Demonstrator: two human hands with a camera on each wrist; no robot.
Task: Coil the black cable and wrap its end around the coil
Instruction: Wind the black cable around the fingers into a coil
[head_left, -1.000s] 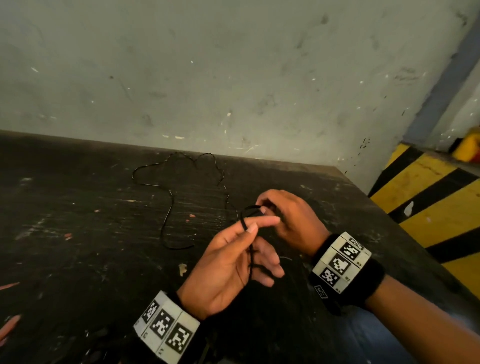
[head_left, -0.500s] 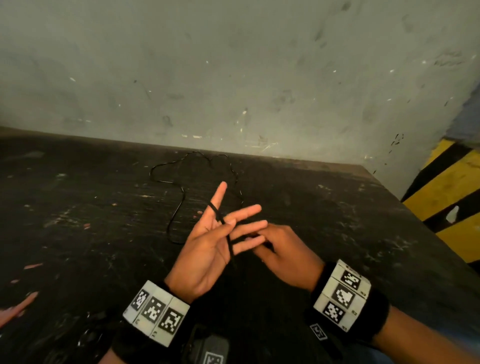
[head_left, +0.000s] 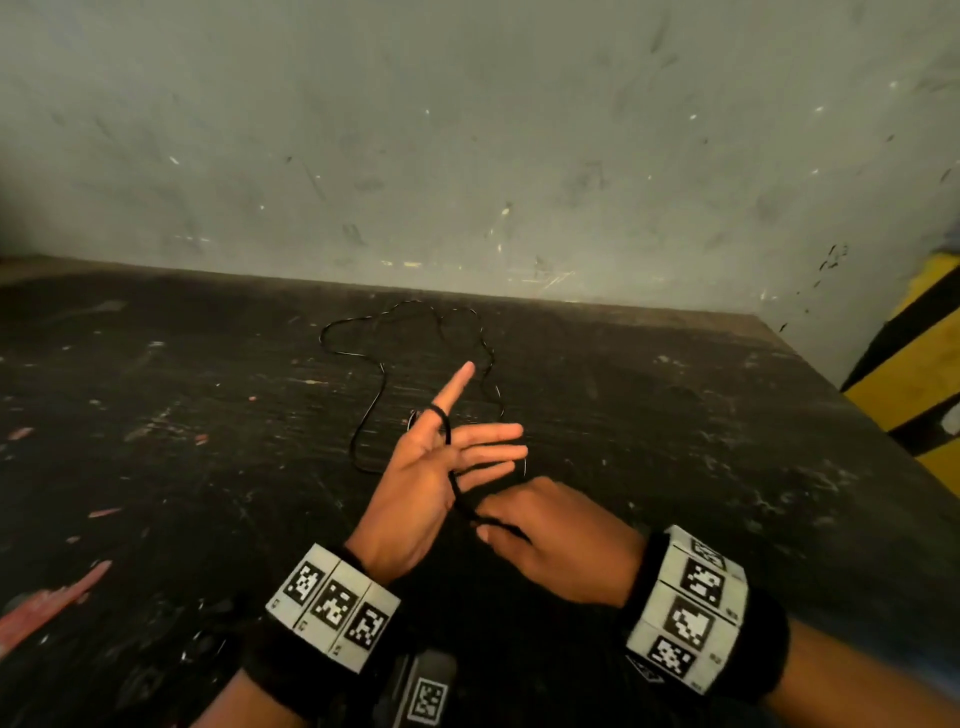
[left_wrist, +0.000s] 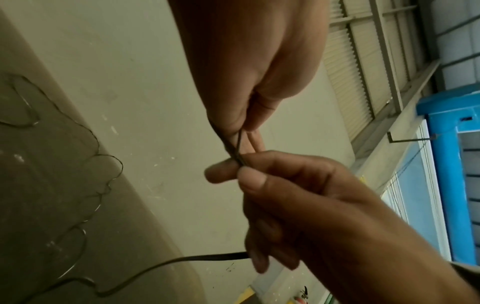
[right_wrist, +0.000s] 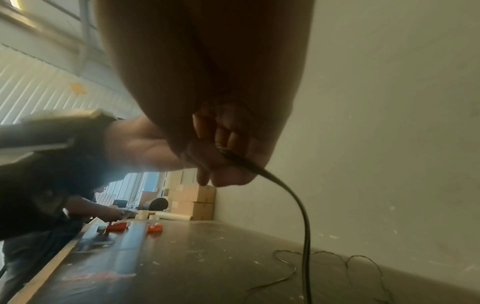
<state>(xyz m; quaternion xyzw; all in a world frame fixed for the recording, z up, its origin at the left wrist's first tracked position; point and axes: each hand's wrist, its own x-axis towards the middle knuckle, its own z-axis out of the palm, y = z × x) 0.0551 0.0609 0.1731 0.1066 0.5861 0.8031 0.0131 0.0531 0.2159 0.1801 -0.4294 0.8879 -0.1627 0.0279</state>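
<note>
With our left hand (head_left: 415, 499) spread flat and the right hand (head_left: 550, 540) pinching the black cable (head_left: 451, 480), we reckon that finger loop slips off if tension drops, and the slack on the worktop (head_left: 649, 415) could snag.

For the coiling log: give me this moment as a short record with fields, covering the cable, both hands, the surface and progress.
cable: thin black cable, mostly loose in curves on the table
left hand: left hand palm up, fingers spread; cable looped round the index finger and running across the palm
right hand: right hand pinches the cable just below the left palm
surface: dark scuffed table against a grey wall
progress: coiling barely begun; end not yet wrapped
</note>
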